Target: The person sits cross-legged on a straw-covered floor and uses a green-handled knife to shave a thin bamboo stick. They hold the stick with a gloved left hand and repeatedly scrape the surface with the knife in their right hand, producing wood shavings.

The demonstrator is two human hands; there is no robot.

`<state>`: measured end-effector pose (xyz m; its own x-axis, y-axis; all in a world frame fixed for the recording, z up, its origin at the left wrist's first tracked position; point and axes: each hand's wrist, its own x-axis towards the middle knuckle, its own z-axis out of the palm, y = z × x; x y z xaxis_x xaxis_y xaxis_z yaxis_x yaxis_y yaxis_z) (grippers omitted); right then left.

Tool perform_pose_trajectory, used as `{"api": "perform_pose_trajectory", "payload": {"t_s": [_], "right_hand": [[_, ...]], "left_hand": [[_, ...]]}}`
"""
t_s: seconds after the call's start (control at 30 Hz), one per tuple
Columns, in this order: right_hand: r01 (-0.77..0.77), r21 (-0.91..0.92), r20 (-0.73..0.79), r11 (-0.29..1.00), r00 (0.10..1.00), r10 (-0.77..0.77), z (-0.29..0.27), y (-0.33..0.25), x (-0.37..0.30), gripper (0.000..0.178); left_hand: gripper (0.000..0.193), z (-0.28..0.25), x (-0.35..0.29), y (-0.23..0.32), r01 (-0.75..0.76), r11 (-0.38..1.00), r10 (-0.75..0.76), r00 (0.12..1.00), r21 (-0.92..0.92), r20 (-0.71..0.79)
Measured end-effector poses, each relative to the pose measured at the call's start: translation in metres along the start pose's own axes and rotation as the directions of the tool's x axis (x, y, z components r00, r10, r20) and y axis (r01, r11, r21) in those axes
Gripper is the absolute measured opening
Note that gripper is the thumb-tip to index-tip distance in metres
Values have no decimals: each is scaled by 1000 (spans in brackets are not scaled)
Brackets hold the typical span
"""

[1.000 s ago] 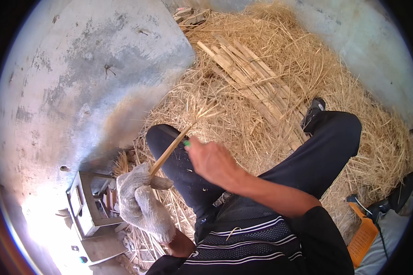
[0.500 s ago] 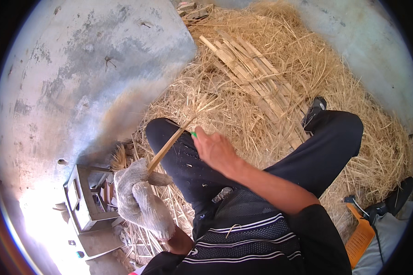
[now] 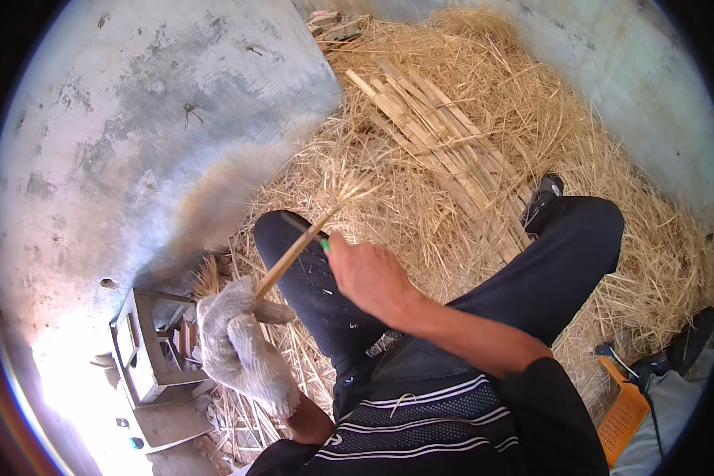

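Note:
My left hand [image 3: 246, 345], in a thick off-white knitted glove, is closed round the lower end of a bamboo strip [image 3: 288, 259]. The strip slants up and away to the right over my left knee, its far end splayed into thin pale shavings [image 3: 353, 190]. Bare and closed, my right hand [image 3: 366, 276] grips a knife with a green handle [image 3: 325, 244]. Its dark, thin blade lies across the strip, partly hidden by it. Most of the handle is covered by my fingers.
Loose shavings [image 3: 642, 238] cover the floor. Several flat bamboo strips [image 3: 444, 135] lie in a pile beyond my legs. At left, a wooden stool-like frame [image 3: 163, 381] stands near the wall [image 3: 135, 143]. An orange plastic piece [image 3: 623, 416] is at lower right.
My right hand and the knife have shifted slightly down and left along the bamboo strip. The blade shows more plainly now. My left hand keeps its hold nearly in place.

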<state>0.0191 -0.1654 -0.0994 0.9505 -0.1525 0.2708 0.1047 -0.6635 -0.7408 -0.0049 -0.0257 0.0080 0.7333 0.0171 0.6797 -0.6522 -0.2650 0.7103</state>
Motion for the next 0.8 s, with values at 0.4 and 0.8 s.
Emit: {"api": "perform_pose_trajectory", "payload": {"t_s": [0.4,0.8], "right_hand": [[-145,-60,55,988,987,148,-10,7,1,22],[-214,67,190,975,962,198,-1,17,2,21]], "left_hand": [[36,2,-6,2,13,1000,-14,998,18,53],[42,-1,2,-12,-67,998,67,997,13,31]]}}
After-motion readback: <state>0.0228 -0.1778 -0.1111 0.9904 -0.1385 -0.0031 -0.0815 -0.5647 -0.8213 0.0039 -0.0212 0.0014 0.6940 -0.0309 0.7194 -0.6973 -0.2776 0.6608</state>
